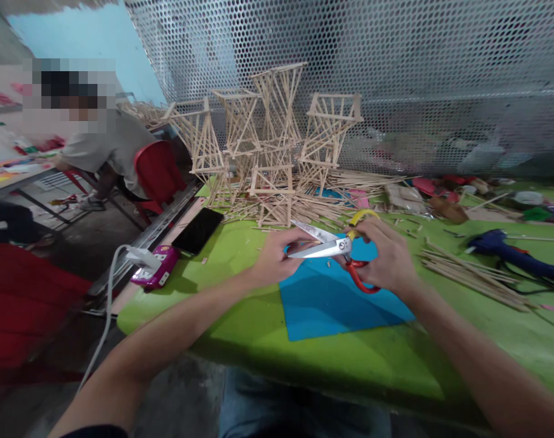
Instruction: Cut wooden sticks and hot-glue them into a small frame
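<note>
My right hand (388,252) grips a pair of scissors (334,246) by its handles, one yellow and one red. The blades are spread apart and point left. My left hand (277,255) is at the blade tips, its fingers closed together; what they hold, if anything, is hidden behind the blades. Below both hands a blue sheet (322,313) lies on the green tabletop (231,298). Behind them stand several lattice frames (279,103) made of thin wooden sticks, with loose sticks (299,210) heaped around their bases.
A phone (198,231) and a purple power strip (155,267) with a white plug lie on the left. At right are a bundle of sticks (472,277) and a blue glue gun (514,252). Perforated metal (418,55) stands behind. A person (107,146) sits at far left.
</note>
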The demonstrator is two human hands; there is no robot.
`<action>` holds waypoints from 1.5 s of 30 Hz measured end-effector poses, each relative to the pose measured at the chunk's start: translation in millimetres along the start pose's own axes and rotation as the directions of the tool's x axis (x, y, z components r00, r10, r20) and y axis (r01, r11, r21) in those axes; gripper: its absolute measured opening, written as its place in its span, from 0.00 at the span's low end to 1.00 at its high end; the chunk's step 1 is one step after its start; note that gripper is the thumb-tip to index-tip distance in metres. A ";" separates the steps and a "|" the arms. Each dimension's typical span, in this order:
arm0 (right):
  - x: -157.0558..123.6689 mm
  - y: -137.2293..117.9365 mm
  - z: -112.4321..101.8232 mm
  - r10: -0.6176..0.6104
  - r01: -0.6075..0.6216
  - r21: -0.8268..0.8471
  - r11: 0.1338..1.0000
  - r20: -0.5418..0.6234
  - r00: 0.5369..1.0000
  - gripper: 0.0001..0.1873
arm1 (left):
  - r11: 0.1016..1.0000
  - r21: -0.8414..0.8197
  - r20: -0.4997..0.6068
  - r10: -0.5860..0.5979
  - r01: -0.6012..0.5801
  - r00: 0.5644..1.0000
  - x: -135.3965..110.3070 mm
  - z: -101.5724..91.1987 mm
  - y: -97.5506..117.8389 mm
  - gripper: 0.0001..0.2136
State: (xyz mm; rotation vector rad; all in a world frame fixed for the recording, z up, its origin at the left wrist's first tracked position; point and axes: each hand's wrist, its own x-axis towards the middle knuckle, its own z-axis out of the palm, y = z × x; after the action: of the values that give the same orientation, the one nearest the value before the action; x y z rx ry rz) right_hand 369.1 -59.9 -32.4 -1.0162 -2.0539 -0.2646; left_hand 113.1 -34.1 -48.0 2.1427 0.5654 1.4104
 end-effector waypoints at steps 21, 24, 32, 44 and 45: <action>0.3 -2.8 1.2 0.006 -0.007 -0.047 0.999 -0.016 1.000 0.23 | 0.999 0.038 -0.019 0.028 -0.027 0.999 -0.2 0.0 1.1 0.09; 0.0 -4.6 2.2 0.033 -0.033 -0.004 0.999 -0.006 0.999 0.21 | 0.999 0.031 -0.028 0.023 -0.022 0.999 0.1 -0.6 2.6 0.09; -6.1 -2.1 0.4 0.087 -0.086 -0.036 0.996 0.025 0.996 0.12 | 0.989 -0.087 -0.052 -0.128 0.123 0.990 1.3 1.1 6.0 0.08; 0.4 -7.3 -1.4 0.253 -0.265 0.020 0.964 0.235 0.938 0.20 | 0.950 -0.147 -0.065 -0.288 0.276 0.955 10.1 -2.9 10.0 0.18; -0.3 -5.8 -0.4 0.254 -0.264 0.013 0.964 0.241 0.937 0.20 | 0.948 -0.149 -0.060 -0.291 0.280 0.955 9.7 -2.4 8.9 0.18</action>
State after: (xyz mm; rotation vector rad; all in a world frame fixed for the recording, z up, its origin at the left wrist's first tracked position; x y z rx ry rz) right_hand 365.2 -64.0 -31.4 -1.3293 -2.0944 0.0435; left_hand 115.1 -34.9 -34.8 1.8165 0.7525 1.3371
